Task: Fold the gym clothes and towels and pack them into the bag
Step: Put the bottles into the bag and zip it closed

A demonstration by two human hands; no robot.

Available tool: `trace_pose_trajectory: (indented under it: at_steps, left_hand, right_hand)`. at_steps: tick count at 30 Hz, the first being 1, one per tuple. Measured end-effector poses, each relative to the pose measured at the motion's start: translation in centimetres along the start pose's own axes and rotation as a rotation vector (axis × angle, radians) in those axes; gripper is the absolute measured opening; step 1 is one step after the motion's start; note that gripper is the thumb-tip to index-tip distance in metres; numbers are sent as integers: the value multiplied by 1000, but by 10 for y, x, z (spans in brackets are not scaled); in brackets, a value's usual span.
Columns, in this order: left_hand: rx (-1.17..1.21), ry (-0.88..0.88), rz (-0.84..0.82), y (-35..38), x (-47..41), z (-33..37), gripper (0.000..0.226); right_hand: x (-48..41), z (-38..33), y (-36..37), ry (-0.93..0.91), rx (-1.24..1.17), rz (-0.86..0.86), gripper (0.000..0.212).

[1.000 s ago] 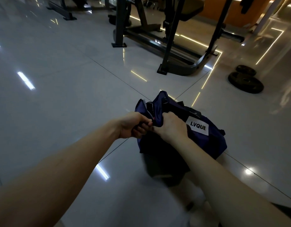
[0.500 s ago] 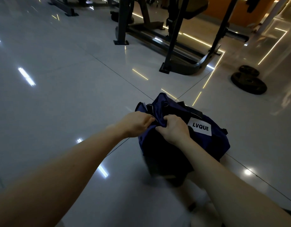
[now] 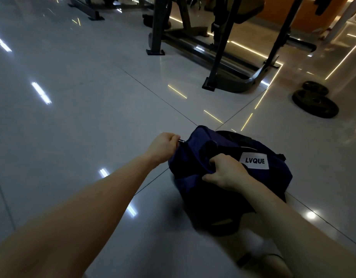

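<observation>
A navy bag (image 3: 195,177) on the tiled floor (image 3: 82,117), held by both hands.
The left hand (image 3: 163,146) has its fingers curled, pinching a small dark pull (image 3: 181,140) at the bag's left end. The right hand (image 3: 226,174) grips a fold of cloth on top, beside the white label (image 3: 254,160). Behind lie two weight plates (image 3: 315,103) and a machine frame (image 3: 223,57).

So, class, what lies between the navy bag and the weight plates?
Only bare glossy floor separates the bag and the weight plates, shown in the head view.
</observation>
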State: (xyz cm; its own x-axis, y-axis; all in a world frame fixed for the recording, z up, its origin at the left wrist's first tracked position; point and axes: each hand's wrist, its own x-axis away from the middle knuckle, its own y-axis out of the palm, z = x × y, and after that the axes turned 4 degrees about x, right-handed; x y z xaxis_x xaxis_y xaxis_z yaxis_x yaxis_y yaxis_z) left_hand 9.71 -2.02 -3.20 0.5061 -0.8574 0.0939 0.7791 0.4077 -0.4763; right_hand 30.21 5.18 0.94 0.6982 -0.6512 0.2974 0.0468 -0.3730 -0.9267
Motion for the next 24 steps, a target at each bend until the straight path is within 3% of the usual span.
trace_pose_trajectory:
  at_steps: [2, 3, 6, 8, 12, 14, 18, 24]
  left_hand:
    - [43, -9, -30, 0, 0, 5, 44]
    - [25, 3, -53, -1, 0, 7, 45]
    - [-17, 31, -111, -5, 0, 10, 45]
    - [6, 53, -131, -6, 1, 12, 46]
    - [-52, 130, -136, -1, -2, 26, 46]
    - [-122, 177, -137, 0, -4, 32, 47]
    - [-121, 168, -134, 1, -8, 25, 48]
    - [43, 21, -150, 0, -16, 9, 46]
  right_hand:
    - [-1, -5, -12, 32, -63, -72, 43]
    - [-3, -8, -20, 45, -83, -26, 49]
    - [-11, -25, -44, 57, -9, 429, 54]
    - [-18, -39, -52, 40, 14, 540, 49]
    - [-37, -50, -28, 92, 268, 317, 66]
    - [-43, -47, -16, 93, 348, 295, 60]
    - [-49, -46, -13, 53, 319, 286, 26]
    - [-50, -39, -13, 40, 193, 228, 25]
